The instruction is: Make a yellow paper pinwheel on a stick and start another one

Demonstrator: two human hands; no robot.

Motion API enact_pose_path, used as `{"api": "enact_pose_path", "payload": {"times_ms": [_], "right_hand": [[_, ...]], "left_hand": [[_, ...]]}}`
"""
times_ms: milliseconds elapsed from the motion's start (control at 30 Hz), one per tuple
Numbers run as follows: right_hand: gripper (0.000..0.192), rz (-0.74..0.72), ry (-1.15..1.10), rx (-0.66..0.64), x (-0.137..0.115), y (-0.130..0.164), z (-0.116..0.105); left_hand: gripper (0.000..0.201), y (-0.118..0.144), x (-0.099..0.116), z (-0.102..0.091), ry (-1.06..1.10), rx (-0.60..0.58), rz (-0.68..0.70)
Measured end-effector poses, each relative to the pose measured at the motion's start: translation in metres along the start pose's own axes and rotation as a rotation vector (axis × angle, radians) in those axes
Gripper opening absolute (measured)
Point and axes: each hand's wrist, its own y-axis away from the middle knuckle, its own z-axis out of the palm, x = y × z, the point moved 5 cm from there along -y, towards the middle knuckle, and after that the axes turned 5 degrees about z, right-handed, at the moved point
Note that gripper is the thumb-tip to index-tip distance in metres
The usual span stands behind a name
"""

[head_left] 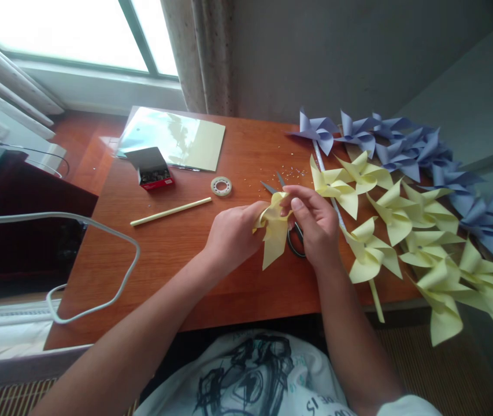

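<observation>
Your left hand and right hand both pinch a half-folded pale yellow paper pinwheel above scissors on the reddish wooden table by a bright window.

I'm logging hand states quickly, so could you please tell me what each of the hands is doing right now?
Left hand: closed, pinching the yellow paper pinwheel.
Right hand: closed, fingers pinching the same pinwheel at its centre.

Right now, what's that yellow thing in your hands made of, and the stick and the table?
The yellow pinwheel looks like thin matte paper: it holds sharp creases and folded points. The pale stick seems to be a paper or plastic straw; the picture cannot settle which. The table looks like varnished reddish wood, with a soft sheen.
</observation>
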Motion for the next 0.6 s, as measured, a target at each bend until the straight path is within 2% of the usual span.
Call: {"api": "enact_pose_path", "payload": {"times_ms": [167,333,467,600], "right_hand": [[0.02,0.055,-0.014,0.101,0.006,-0.003,-0.007],[0.008,-0.039,0.07,0.043,0.0,-0.002,-0.003],[0.009,-0.071,0.224,0.008,-0.001,0.0,-0.001],[0.009,-0.089,0.273,-0.004,-0.001,0.001,-0.001]], "left_hand": [[0.009,-0.002,-0.007,-0.006,0.142,0.061,-0.068],[0.01,-0.001,-0.017,-0.004,0.358,0.126,-0.108],[0.014,-0.001,-0.024,-0.001,0.537,0.168,-0.155],[0.017,-0.002,-0.026,0.001,0.668,0.177,-0.193]]}}
